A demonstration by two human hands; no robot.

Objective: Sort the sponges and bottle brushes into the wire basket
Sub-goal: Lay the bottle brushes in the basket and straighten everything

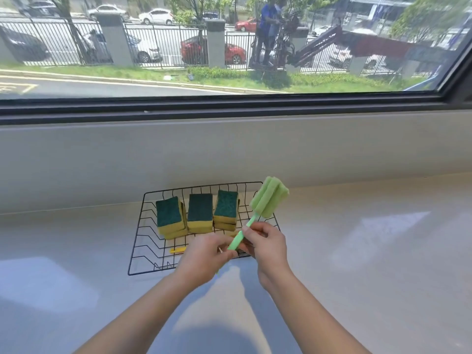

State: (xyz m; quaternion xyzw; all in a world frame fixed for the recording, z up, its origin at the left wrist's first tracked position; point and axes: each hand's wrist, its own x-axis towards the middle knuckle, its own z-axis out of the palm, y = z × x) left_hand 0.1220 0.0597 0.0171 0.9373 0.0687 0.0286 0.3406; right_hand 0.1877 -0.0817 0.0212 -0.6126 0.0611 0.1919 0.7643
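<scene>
Three sponge stacks (199, 213) already in wire basket (143, 241) on desk (357, 251). We grip green bottle brush (269, 198) by handle, left hand (204, 254) and right hand (268, 245) both closed on it, foam head above basket's right rim. We judge placing brush remains; yellow item (178, 250) on basket floor unclear.

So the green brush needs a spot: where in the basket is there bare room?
Free: the wire basket near-left floor, between the sponge stacks and the front rim, beside a yellow handle. Crowded: the far row of sponges; both hands cover the near-right corner.
</scene>
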